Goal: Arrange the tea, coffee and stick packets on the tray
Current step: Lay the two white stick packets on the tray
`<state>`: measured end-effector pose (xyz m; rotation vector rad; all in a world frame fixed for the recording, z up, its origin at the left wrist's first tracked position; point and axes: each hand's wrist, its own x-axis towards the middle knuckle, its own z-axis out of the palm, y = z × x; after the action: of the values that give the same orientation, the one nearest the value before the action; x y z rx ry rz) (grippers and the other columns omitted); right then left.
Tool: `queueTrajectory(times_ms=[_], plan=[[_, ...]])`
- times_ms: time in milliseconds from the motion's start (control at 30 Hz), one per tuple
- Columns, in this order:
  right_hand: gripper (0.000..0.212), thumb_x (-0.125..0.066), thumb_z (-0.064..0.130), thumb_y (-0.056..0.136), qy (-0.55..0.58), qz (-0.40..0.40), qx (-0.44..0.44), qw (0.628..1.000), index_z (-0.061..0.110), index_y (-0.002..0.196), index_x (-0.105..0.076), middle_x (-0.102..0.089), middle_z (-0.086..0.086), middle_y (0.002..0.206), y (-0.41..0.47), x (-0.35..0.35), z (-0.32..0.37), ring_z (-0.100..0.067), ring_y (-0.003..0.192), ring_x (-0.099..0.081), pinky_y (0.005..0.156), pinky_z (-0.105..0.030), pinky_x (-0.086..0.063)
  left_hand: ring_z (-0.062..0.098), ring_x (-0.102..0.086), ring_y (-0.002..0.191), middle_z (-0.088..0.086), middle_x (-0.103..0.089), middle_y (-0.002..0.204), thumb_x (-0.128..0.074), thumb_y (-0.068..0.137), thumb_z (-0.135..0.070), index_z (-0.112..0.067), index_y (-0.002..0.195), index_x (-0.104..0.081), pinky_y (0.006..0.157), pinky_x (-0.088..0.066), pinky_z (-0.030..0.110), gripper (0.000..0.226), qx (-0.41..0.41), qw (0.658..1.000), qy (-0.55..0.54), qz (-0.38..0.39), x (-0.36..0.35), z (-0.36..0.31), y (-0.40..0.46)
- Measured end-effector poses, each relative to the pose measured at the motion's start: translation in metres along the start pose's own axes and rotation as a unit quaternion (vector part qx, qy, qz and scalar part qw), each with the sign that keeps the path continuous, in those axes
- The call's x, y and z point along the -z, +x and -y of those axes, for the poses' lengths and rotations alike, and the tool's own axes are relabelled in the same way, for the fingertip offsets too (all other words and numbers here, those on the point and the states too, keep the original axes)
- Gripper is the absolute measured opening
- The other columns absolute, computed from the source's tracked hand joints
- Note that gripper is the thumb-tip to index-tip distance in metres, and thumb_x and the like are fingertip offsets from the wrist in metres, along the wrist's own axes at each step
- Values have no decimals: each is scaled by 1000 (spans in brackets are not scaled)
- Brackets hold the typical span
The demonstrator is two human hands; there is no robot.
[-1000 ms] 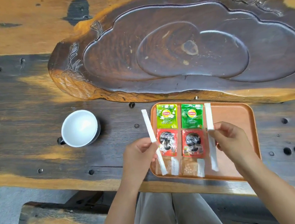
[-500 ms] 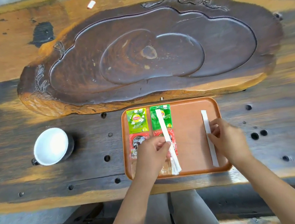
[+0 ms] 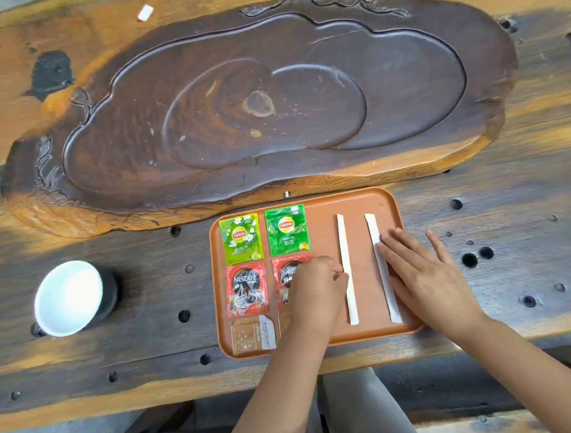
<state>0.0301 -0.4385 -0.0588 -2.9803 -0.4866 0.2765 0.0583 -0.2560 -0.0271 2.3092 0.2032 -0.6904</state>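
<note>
An orange-brown tray (image 3: 324, 233) lies near the table's front edge. Its left half holds two green Lipton tea packets (image 3: 240, 239) (image 3: 287, 230), two red Nescafe coffee packets (image 3: 247, 289) (image 3: 286, 267) and a brown sachet (image 3: 252, 333). My left hand (image 3: 315, 289) covers part of the second coffee packet and whatever lies below it. Two white stick packets (image 3: 344, 246) (image 3: 385, 283) lie flat and roughly parallel on the right half. My left hand's fingers are curled, tips touching the left stick's edge. My right hand (image 3: 425, 273) lies flat with fingers spread, fingertips against the right stick.
A large carved dark wooden tea board (image 3: 251, 106) fills the table behind the tray. A white cup (image 3: 68, 298) stands to the tray's left. The dark tabletop (image 3: 149, 329) is dotted with round holes. A small white scrap (image 3: 145, 12) lies far back.
My left hand carried its stick from the tray's left edge across the packets and laid it right of them. The right stick now lies near the right rim, and my right hand has flattened.
</note>
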Motion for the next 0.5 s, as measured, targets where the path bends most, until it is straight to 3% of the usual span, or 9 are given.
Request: queueTrajectory(times_ms=[100, 167, 200, 267, 333, 500], plan=[[48, -41, 30, 88, 15, 2, -2, 1000, 10, 130, -53, -52, -6, 138, 0, 4, -1, -20, 133, -39, 113, -46, -18, 26, -67, 81, 10, -72, 90, -60, 82, -13, -6, 95, -68, 70, -55, 37, 17, -61, 991, 96, -75, 7, 3, -8], [53, -39, 35, 87, 16, 10, 14, 1000, 10, 131, -52, -49, -6, 140, 0, 6, -1, -18, 134, -37, 113, -44, -18, 25, -65, 97, 9, -68, 109, -69, 76, -13, -8, 112, -63, 77, -55, 35, 36, -152, 967, 165, -121, 9, 8, -11], [54, -38, 37, 86, 15, 16, 24, 999, 10, 132, -51, -48, -5, 141, 0, 6, -2, -17, 135, -35, 113, -42, -18, 26, -58, 113, 9, -61, 125, -71, 75, -13, -9, 123, -56, 90, -50, 35, 50, -193, 957, 191, -105, 9, 9, -12], [56, -39, 38, 85, 11, 27, 43, 999, 10, 132, -50, -47, -5, 142, 1, 5, -2, -15, 135, -32, 113, -40, -17, 23, -19, 142, 8, -25, 153, -64, 81, -16, -12, 143, -28, 113, -16, 35, 72, -235, 946, 225, -5, 6, 10, -13], [57, -39, 39, 85, 7, 36, 49, 998, 10, 133, -50, -47, -4, 141, 1, 3, -3, -15, 135, -33, 113, -39, -19, 19, 8, 144, 6, 1, 158, -58, 85, -19, -15, 147, -10, 115, 5, 36, 79, -238, 933, 261, 65, 2, 12, -9], [59, -38, 42, 85, 4, 52, 44, 998, 11, 134, -48, -47, -4, 141, 4, 2, -4, -17, 134, -36, 112, -37, -19, 18, 9, 144, 6, 4, 158, -61, 83, -25, -14, 147, -9, 118, 2, 40, 83, -236, 923, 290, 94, -7, 16, -4]])
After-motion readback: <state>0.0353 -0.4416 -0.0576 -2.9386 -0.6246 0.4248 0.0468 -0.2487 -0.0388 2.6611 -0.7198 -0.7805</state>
